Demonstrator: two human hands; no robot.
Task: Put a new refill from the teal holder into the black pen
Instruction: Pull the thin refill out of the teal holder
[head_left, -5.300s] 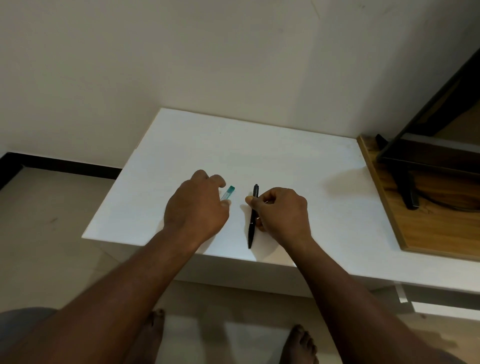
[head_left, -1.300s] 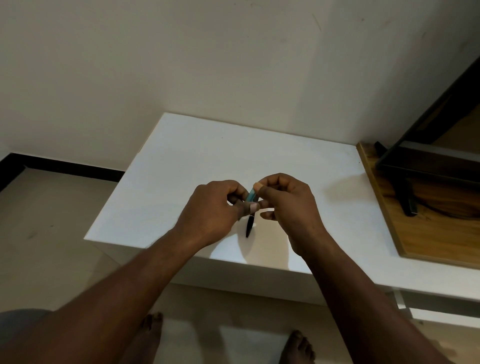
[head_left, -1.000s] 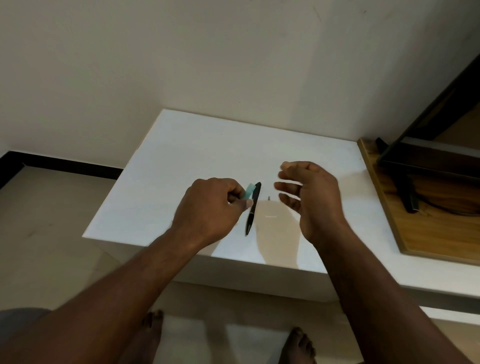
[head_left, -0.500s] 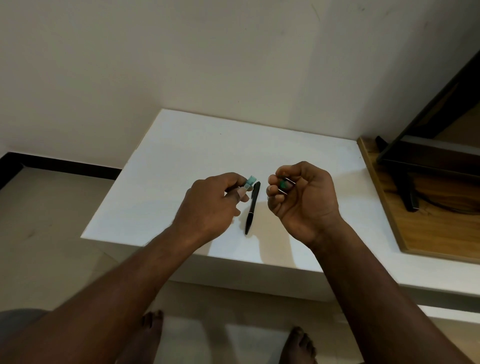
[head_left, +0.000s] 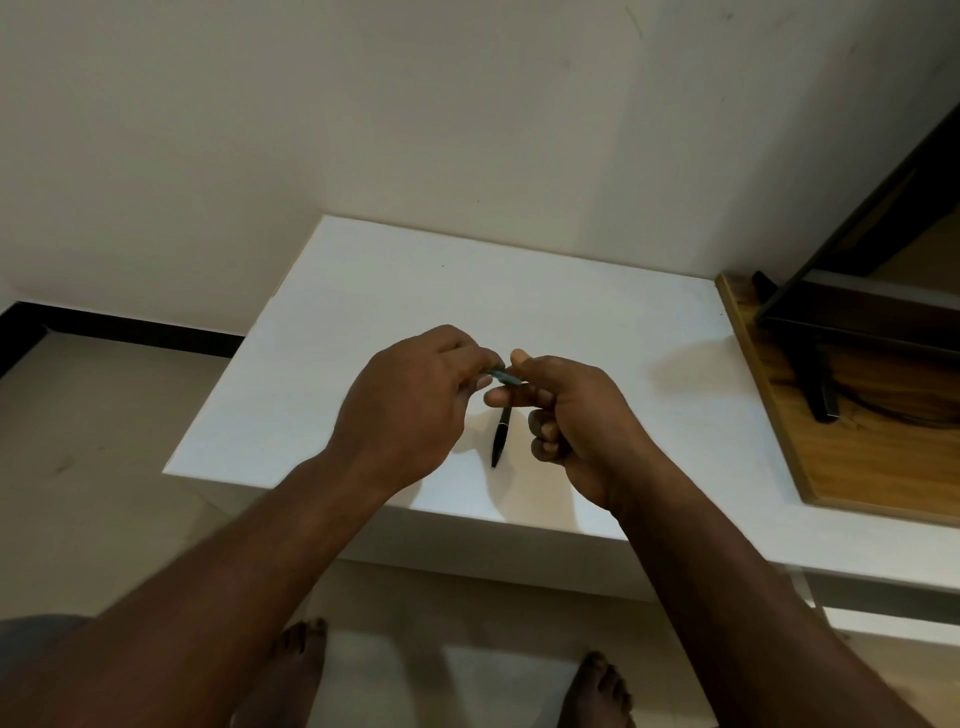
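The black pen lies on the white table, its tip toward the front edge; only its lower half shows below my fingers. Just above it I hold the small teal holder between both hands. My left hand grips its left end from above. My right hand pinches its right end with thumb and forefinger, the other fingers curled in. What those curled fingers may hold is hidden. No refill is visible.
A wooden board adjoins the table on the right and carries a black stand and a dark frame. The wall stands close behind the table. The floor lies to the left, and my bare feet are below the front edge.
Half a second ago my hands were apart, the right one turned palm-up with a small green piece in it. Now the right hand has come back and meets the teal holder over the pen.
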